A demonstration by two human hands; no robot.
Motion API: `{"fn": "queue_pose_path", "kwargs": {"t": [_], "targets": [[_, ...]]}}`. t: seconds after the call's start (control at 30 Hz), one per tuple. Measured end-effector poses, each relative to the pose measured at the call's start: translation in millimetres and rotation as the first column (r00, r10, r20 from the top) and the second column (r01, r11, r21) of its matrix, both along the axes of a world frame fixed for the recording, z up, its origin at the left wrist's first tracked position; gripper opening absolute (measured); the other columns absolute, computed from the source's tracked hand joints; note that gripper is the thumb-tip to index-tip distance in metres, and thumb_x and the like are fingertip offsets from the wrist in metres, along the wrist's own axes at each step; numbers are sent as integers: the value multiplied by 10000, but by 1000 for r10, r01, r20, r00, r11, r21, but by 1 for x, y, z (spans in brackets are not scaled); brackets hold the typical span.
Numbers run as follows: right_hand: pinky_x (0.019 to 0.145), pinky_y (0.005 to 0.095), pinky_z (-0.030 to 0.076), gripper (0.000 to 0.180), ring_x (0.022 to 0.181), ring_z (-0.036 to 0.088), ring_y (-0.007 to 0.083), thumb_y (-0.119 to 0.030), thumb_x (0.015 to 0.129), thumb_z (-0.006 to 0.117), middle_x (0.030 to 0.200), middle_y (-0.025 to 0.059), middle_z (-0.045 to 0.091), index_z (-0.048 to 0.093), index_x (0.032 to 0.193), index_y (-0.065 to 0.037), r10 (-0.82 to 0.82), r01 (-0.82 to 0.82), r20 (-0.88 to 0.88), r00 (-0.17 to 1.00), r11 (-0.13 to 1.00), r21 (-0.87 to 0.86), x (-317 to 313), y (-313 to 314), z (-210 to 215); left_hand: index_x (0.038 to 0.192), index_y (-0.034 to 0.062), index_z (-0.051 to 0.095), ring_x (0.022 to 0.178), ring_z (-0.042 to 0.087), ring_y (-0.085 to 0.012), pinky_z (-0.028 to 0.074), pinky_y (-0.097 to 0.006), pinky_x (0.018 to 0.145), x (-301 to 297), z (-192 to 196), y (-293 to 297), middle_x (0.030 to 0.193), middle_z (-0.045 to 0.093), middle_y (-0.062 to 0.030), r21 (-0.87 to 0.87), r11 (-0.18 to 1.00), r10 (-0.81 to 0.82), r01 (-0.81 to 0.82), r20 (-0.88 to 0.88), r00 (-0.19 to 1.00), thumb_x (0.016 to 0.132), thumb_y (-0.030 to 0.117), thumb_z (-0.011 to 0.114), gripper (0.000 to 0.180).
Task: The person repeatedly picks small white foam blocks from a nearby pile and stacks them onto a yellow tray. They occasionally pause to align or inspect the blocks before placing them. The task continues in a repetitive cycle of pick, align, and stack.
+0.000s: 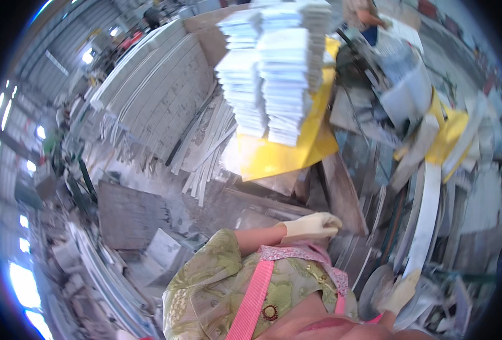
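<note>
Apparently handling stage: long, flat white strip stretches away at right, near end meeting cream-gloved right hand beside round grey disc; blur hides whether fingers grasp it. Cream-gloved left hand hangs just beyond pale-green patterned garment, fingers loosely curled, contents impossible to tell. Next move likely calls for firm hold, strip kept steady.

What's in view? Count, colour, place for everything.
Tiles: many, white, stacked top centre
Sheets: at least two, yellow, under tiles and at right
Slabs: many, grey, stacked upper left
Loose strips: several, pale, beside slabs
Board: one, brownish, left
Long strip: one, white, right
Disc: one, grey, lower right
Co-worker: one, blurred, top right
Clutter: uncountable, greyish, edges
Left hand: one, cream glove, centre
Right hand: one, cream glove, lower right
</note>
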State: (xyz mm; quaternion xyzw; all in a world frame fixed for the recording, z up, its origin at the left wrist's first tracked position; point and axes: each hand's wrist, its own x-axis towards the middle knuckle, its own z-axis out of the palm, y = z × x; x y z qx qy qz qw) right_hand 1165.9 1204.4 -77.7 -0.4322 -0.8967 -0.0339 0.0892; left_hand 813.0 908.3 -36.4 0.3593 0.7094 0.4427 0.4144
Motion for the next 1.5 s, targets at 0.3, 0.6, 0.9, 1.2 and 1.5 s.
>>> {"fn": "queue_pose_path", "kwargs": {"t": [0.3, 0.6, 0.9, 1.2, 1.5], "targets": [[748, 443, 562, 415, 827, 694, 305, -291, 957, 685, 1009, 161, 722, 652, 1191, 50, -316, 22, -372, 873, 787, -617, -83, 12, 53, 1293, -11, 645, 1129, 687, -248, 529, -361, 981, -61, -1, -84, 1203, 722, -156, 78, 981, 168, -177, 110, 980, 954, 293, 617, 456], [868, 374, 526, 342, 963, 694, 229, -231, 985, 628, 1095, 179, 732, 690, 1214, 15, 177, -726, -714, 677, 320, -609, -410, -250, 92, 1246, 22, 632, 958, 696, -316, 541, -415, 845, -147, 26, -134, 1029, 719, -191, 235, 901, 434, -366, -517, 738, 1014, 369, 593, 419], [828, 479, 516, 545, 1040, 670, 348, -354, 816, 761, 1068, 204, 711, 644, 1282, -98, 469, -815, -700, 538, 79, -574, -451, -318, 44, 1246, 42, 637, 1014, 665, -317, 522, -396, 914, -215, 2, -146, 1052, 684, -201, 66, 739, 658, -670, -285, 697, 1007, 299, 579, 355], [973, 478, 477, 430, 1078, 613, 379, -198, 909, 574, 1204, 217, 652, 640, 1312, -65, -167, 15, -625, 763, 970, -241, -95, -32, 49, 1263, 42, 634, 1072, 647, -324, 509, -401, 949, -207, 4, -126, 1122, 666, -201, 15, 639, 710, -769, -398, 581, 972, 287, 590, 382], [1210, 428, 323, 623, 1413, 453, 311, -115, 934, 645, 1524, 166, 485, 450, 1521, -46, 141, -176, -314, 939, 981, -87, -48, 53, -30, 1280, 42, 631, 1129, 629, -331, 495, -406, 984, -175, 19, -129, 1192, 648, -201, -19, 552, 581, -834, -708, 402, 938, 275, 601, 415]]}}
